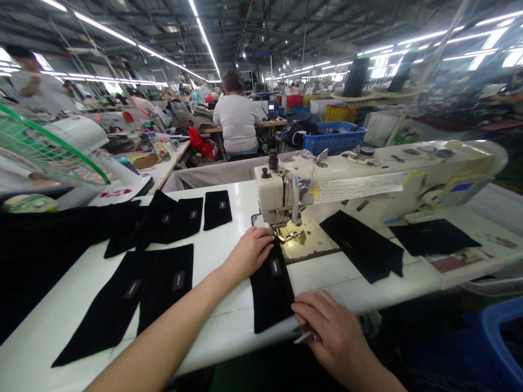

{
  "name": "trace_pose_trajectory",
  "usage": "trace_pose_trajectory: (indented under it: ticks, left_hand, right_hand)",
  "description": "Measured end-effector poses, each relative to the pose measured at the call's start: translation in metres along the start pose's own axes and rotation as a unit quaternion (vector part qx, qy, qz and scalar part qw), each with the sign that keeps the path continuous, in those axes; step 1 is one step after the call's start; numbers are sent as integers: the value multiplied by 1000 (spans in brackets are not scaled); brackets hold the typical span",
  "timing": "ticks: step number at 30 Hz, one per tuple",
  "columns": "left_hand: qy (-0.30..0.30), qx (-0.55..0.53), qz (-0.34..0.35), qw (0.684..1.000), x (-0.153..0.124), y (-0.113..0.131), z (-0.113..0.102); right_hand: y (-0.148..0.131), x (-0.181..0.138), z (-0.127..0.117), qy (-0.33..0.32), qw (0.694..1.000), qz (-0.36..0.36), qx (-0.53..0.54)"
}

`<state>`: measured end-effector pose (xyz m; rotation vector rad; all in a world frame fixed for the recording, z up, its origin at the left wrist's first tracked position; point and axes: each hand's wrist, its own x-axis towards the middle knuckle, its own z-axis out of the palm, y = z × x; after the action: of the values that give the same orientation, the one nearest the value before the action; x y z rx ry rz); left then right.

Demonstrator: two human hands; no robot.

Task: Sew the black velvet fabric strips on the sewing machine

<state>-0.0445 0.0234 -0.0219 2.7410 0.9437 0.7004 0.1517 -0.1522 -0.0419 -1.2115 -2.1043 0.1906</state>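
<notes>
Worked piece: a black cloth piece (pixel 269 305) with a small dark label (pixel 275 267) lay on the white table (pixel 241 204), its upper end beside the presser foot (pixel 291 235) and its lower end near the table's front edge.
Left hand: your left hand (pixel 254 250) rested with bent fingers on the upper end of that piece, just beside the presser foot; whether the fingertips pinched the cloth cannot be told.
Right hand: your right hand (pixel 332 326) was curled around a small tool (pixel 304 336) with a pale tip, partly hidden by the fingers, while thumb and forefinger met the piece's right edge.
Sewing machine: the cream body (pixel 408 169) stood across the table, bearing a taped paper strip (pixel 359 188).
Cloth at left: further labelled black pieces (pixel 163 272) lay flat, some overlapping, next to a larger dark cloth (pixel 44 245).
Cloth at right: two black pieces (pixel 363 247) lay apart, beyond the presser foot.
Background: a green-rimmed fan (pixel 81 133), a blue basket (pixel 335 141) and a seated person in a white top (pixel 237 122) appeared past the table.
</notes>
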Motion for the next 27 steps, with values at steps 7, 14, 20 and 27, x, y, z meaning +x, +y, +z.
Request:
trace_pose_trajectory:
  ticks: [7,14,20,27]
  left_hand:
    - [-2,-5,6,1000,-1,-2,1]
    - [-7,6,4,1000,1,-1,1]
    - [-21,28,-4,999,4,-2,-1]
    - [-30,78,-2,997,-7,9,-2]
  right_hand:
    - [-2,2,-2,2,1000,2,1]
    - [-1,2,-2,-12,1000,9,2]
    - [-1,8,-3,-25,1000,13,-11]
    - [-2,2,-8,-46,998,0,-40]
